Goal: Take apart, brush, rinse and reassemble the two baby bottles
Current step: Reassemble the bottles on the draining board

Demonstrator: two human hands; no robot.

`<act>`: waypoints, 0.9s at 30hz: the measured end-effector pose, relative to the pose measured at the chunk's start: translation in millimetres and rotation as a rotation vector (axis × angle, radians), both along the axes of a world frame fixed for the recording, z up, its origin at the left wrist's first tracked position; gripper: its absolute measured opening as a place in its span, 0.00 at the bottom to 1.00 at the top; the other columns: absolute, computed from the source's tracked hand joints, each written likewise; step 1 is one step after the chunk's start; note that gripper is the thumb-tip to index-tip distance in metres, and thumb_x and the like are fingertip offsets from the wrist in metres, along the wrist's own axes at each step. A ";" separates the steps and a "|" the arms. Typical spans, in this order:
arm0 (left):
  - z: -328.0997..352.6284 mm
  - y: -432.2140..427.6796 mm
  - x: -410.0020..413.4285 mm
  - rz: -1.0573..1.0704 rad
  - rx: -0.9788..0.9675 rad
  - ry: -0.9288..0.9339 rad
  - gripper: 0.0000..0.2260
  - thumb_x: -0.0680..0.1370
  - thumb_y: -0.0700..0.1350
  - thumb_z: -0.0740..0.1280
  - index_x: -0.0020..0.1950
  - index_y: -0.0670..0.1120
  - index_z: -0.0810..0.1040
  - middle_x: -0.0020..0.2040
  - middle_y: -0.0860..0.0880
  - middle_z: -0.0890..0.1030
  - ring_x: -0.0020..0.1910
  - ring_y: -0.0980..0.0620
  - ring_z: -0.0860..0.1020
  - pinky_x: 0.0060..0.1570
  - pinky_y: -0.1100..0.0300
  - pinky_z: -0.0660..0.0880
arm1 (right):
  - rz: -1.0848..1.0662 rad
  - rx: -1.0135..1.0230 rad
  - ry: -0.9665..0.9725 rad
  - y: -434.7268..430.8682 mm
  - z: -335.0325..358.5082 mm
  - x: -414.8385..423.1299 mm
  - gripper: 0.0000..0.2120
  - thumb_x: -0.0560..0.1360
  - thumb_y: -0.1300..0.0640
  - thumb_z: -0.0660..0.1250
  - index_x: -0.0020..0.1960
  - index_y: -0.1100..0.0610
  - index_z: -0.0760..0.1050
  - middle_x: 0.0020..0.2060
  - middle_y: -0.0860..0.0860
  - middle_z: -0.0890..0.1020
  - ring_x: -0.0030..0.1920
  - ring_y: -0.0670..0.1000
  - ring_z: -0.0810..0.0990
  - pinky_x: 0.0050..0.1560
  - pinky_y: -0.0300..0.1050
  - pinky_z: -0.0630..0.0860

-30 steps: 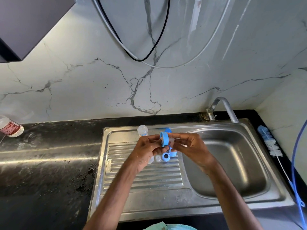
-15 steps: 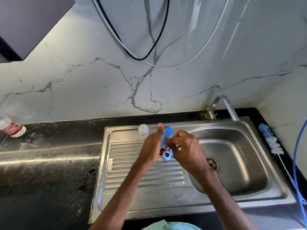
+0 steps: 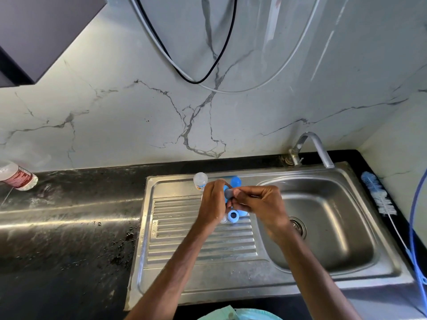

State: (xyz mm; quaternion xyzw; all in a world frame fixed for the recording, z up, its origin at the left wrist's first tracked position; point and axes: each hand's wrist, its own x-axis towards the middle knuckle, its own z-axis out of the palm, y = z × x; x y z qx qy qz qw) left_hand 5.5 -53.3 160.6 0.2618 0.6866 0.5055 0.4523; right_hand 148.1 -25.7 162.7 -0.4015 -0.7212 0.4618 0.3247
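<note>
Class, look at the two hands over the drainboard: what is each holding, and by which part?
Left hand grips a blue bottle ring by its rim; right hand pinches a small grey part at the ring's centre.

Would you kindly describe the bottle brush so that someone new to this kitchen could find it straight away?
Start at the steel sink and its tap, then look along the black counter strip at the sink's right edge, by the side wall. The bottle brush lies there, its fluffy blue-and-white bristle head toward the back wall and a thin wire handle toward the viewer. The blue hose beside it is smooth, without bristles.
</note>
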 end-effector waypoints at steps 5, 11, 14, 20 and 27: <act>-4.7 1.3 11.0 0.094 -0.083 0.079 0.16 0.82 0.50 0.54 0.52 0.39 0.74 0.55 0.34 0.77 0.53 0.36 0.76 0.59 0.38 0.77 | -0.180 0.618 -0.118 -24.4 -15.8 -18.2 0.17 0.71 0.74 0.75 0.54 0.58 0.87 0.45 0.52 0.84 0.39 0.49 0.84 0.34 0.45 0.83; -8.5 4.7 12.0 0.098 -0.119 -0.129 0.12 0.82 0.42 0.53 0.47 0.39 0.73 0.35 0.42 0.71 0.27 0.52 0.69 0.21 0.64 0.64 | -0.238 0.147 0.148 -13.9 -5.8 -12.2 0.09 0.75 0.67 0.76 0.48 0.54 0.89 0.42 0.45 0.88 0.42 0.46 0.87 0.42 0.40 0.83; -7.3 6.6 10.9 0.079 -0.140 -0.144 0.09 0.83 0.43 0.53 0.49 0.42 0.71 0.34 0.44 0.71 0.21 0.57 0.68 0.20 0.64 0.64 | -0.226 -0.257 0.309 -7.2 -4.3 -10.7 0.06 0.77 0.65 0.73 0.50 0.57 0.88 0.42 0.53 0.89 0.44 0.55 0.88 0.48 0.50 0.86; -17.3 4.8 2.6 0.002 -0.082 0.185 0.15 0.87 0.45 0.52 0.48 0.42 0.74 0.49 0.39 0.77 0.48 0.44 0.77 0.50 0.48 0.77 | -0.065 -0.062 0.015 4.3 -0.9 -11.4 0.13 0.73 0.64 0.79 0.56 0.56 0.87 0.48 0.46 0.89 0.48 0.43 0.87 0.53 0.49 0.85; -16.5 6.4 -1.9 -0.049 -0.029 0.088 0.17 0.87 0.49 0.53 0.40 0.48 0.71 0.40 0.42 0.75 0.36 0.46 0.75 0.40 0.53 0.75 | 0.098 -0.101 0.082 25.0 13.4 -7.6 0.10 0.71 0.66 0.79 0.52 0.62 0.87 0.44 0.54 0.89 0.44 0.53 0.89 0.53 0.56 0.85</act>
